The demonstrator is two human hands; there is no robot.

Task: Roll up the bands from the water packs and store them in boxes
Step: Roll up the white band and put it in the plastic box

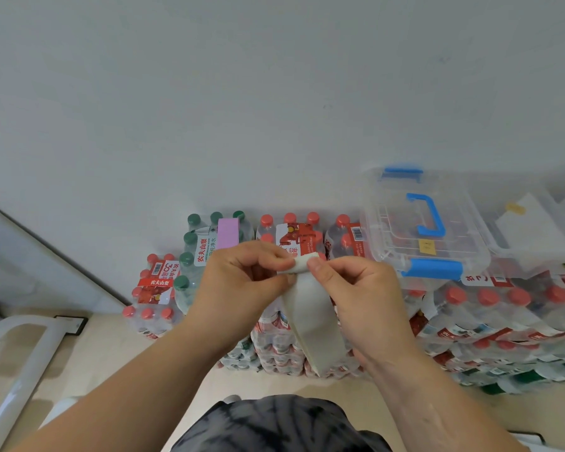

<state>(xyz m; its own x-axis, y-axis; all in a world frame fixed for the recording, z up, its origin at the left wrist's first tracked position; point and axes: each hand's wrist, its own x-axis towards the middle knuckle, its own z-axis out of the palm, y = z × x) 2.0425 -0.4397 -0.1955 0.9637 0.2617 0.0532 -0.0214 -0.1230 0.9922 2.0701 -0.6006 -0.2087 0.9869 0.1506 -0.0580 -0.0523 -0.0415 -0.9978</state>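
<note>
A white band [310,318] hangs down in front of the stacked water packs [274,340], its top end curled into a small roll [299,265]. My left hand [242,282] pinches the left side of that roll between thumb and fingers. My right hand [359,288] pinches its right side, thumb on top. A clear plastic box with blue handles and latches [428,233] sits closed on top of the packs to the right of my hands. A pink band [227,233] lies on a green-capped pack behind my left hand.
Shrink-wrapped packs of red-capped and green-capped bottles are stacked against the white wall [274,109]. A second clear box [532,223] stands further right. A white frame [23,363] stands on the beige floor at lower left. My dark patterned clothing [274,425] fills the bottom.
</note>
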